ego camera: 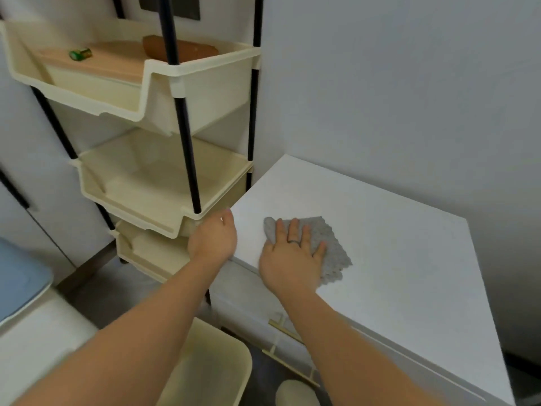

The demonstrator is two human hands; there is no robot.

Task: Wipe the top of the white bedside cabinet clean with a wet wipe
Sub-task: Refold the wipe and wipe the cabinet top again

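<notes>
A right hand (292,256) presses a grey wipe (328,247) flat under spread fingers near the left front corner of the white cabinet (395,259), while the left hand (213,238) curls over the cabinet's left edge beside a cream rack (164,183); no writing is readable.

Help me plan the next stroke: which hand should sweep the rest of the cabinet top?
Right. The right hand already lies flat on the wipe on the cabinet top, with bare surface beyond it. The left hand only rests at the top's left edge, without a wipe.
</notes>
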